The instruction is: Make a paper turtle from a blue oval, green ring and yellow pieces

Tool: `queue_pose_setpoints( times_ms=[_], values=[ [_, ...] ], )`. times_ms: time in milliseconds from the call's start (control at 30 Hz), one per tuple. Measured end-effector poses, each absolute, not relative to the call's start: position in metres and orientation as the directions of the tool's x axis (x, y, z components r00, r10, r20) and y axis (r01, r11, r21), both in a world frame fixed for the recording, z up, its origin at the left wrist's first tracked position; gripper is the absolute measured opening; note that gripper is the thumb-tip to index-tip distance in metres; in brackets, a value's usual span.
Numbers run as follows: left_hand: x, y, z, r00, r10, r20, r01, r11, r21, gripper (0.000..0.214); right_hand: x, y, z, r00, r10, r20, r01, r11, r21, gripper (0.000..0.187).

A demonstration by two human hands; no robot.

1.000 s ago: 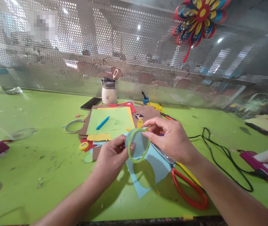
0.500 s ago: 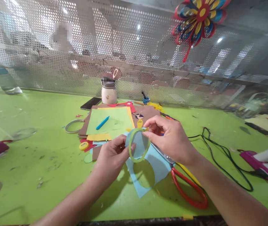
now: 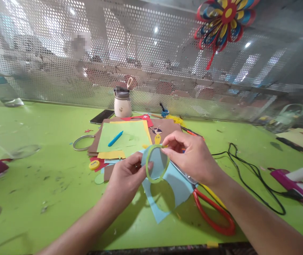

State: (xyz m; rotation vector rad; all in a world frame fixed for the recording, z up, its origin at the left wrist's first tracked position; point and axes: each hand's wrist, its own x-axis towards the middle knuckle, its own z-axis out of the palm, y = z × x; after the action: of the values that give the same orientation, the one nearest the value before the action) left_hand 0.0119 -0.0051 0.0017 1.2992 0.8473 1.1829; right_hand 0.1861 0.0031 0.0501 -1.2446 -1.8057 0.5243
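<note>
My left hand (image 3: 126, 175) pinches a light blue paper disc (image 3: 158, 159) between thumb and fingers. In front of the disc is a thin green paper ring (image 3: 156, 181), its top pinched by the thumb and forefinger of my right hand (image 3: 192, 156). Ring and disc overlap; whether they are stuck together I cannot tell. Below them a light blue sheet (image 3: 179, 184) with a round hole cut in it lies on the table. Scissors with a red handle (image 3: 220, 229) rest by the sheet, partly hidden under my right hand and forearm.
Paper sheets (image 3: 138, 132) with a blue marker (image 3: 115, 139) lie behind my hands. A roll of tape (image 3: 74, 143) and a yellow round piece (image 3: 94, 165) are left of them. Farther back stands a white bottle (image 3: 123, 106). A purple glue gun (image 3: 297, 184) with a black cable (image 3: 252, 173) lies right.
My hands, the disc and the ring have hardly moved. The view has shifted very slightly. Behind the mesh panel, a person has moved to the right.
</note>
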Motion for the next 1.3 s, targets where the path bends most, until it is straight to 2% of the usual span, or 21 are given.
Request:
queue_pose_setpoints(
  times_ms=[667,1300],
  values=[
    [0.0119,-0.0076,0.0001,0.25,0.953,0.169,-0.179,-0.126,0.976,0.006,0.1849,0.0029,0.0489,-0.123,0.895,0.428,0.55,0.42,-0.722,0.006],
    [0.0103,-0.0067,-0.0059,0.243,0.948,0.206,-0.115,-0.183,0.976,0.005,0.1835,0.0026,0.0485,-0.08,0.907,0.413,0.622,0.369,-0.691,0.004]
  ],
)
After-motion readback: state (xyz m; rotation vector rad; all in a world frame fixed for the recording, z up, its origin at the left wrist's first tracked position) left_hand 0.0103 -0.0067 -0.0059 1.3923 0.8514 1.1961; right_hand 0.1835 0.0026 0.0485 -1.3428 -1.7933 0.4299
